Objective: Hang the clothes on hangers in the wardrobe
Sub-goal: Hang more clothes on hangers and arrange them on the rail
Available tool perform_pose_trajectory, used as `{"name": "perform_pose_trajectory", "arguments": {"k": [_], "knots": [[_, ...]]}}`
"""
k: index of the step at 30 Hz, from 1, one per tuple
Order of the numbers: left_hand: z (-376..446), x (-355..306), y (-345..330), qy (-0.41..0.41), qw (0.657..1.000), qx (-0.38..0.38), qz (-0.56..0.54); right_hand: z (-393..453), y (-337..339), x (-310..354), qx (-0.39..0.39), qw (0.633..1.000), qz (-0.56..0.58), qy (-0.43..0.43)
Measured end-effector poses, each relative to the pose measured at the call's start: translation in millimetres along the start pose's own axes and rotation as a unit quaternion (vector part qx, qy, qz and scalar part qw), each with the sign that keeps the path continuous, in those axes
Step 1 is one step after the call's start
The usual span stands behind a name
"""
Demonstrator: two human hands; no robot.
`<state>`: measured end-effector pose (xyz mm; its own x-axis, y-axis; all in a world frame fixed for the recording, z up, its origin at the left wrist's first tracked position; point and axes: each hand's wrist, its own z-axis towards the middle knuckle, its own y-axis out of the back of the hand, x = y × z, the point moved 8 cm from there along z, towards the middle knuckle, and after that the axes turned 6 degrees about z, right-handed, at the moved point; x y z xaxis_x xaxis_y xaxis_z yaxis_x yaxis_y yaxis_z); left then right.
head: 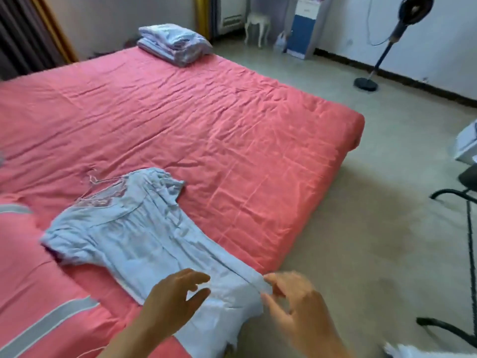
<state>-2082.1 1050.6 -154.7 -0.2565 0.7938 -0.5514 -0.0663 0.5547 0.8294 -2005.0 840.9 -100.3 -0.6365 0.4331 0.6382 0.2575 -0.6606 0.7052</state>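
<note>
Head view looks down on a pale blue dress (144,244) spread flat across the near corner of a bed (232,130) covered in a pink sheet, its neckline pointing away and its hem hanging just over the edge nearest the person. It seems laid out like this so the body of the garment is smooth and the neck opening easy to reach; a thin wire hanger (96,182) lies at that opening, its hook on the sheet and its shoulders apparently tucked inside the collar (the blur makes it hard to say how far in it sits). The left hand (178,293) hovers over the lower skirt with fingers loosely spread and thumb apart, holding nothing that I can make out. The right hand (291,303) is at the hem's right corner, thumb and forefinger closing on the cloth edge in what looks like a pinch, probably to tug the skirt straight before lifting. At the far corner of the bed a folded pile of bedding (174,45) sits on the sheet, well apart from the dress. No wardrobe shows here, and the only containers, a blue-and-white cabinet (305,29) against the far wall and a pale box (468,143) at the right edge, reveal nothing of their contents. A standing fan (387,42) is on the floor beyond the bed.
</note>
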Motion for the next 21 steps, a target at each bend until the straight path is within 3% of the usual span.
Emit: {"name": "perform_pose_trajectory", "arguments": {"k": [14,21], "knots": [[18.1,131.0,43.3,0.234,0.969,-0.071,-0.043,171.8,-174.6,35.5,0.224,0.964,0.091,0.111],[67.0,185.8,30.7,0.35,0.932,-0.063,-0.075,255.0,-261.8,-1.1,0.306,0.934,0.142,0.116]]}}
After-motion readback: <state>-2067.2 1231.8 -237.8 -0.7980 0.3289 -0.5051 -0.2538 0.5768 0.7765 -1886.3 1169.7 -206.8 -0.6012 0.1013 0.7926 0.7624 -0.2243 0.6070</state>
